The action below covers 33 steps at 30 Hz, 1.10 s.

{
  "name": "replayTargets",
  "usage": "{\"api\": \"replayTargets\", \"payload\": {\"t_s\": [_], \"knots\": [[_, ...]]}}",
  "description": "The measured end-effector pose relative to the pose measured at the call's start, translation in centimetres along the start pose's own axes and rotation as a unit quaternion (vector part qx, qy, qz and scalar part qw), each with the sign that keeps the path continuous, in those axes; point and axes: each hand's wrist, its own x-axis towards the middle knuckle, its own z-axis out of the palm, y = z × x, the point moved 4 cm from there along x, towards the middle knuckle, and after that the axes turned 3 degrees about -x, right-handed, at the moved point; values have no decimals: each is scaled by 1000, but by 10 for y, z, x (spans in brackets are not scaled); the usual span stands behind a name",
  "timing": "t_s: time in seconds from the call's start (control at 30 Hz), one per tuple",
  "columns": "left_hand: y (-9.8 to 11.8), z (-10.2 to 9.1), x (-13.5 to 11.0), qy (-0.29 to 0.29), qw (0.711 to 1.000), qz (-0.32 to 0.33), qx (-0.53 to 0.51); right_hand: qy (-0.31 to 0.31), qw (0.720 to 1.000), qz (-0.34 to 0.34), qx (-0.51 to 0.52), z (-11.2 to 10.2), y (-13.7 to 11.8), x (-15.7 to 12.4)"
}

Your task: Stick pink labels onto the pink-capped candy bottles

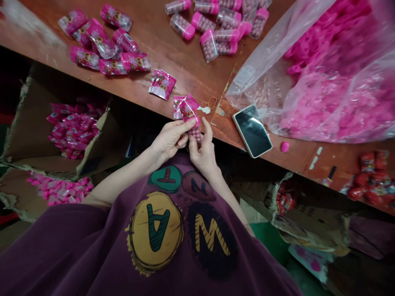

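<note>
Between my hands, at the table's front edge, is a small clear tube of pink candy balls (pixel 195 132) with a printed pink wrapper (pixel 189 107) over its upper part. My left hand (pixel 169 139) pinches the wrapper and tube between thumb and fingers. Holding the tube's lower end from the other side is my right hand (pixel 203 153), its thumb against the tube and its forefinger raised. A flat pink wrapper (pixel 162 84) lies on the table just beyond, and another partly shows behind the held one.
Wrapped tubes (pixel 108 45) lie at the far left, and capped candy tubes (pixel 212 28) at the back. On the right are a phone (pixel 253 130), a pink cap (pixel 284 146) and a clear bag of pink plastic pieces (pixel 336 94). Below left stands a carton (pixel 31 123) of wrapped tubes.
</note>
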Motion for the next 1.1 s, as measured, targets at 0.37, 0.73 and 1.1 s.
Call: {"api": "replayTargets", "payload": {"t_s": [0.37,0.73,1.1], "knots": [[8,-4,3,-99,994,-32,42,-65,987,60,136,7,-1,0],[6,2,1,-102,994,-20,10,-18,998,-45,-41,-2,-6,-6],[-4,-3,-6,-95,993,-39,49,-67,966,114,223,2,-3,5]]}}
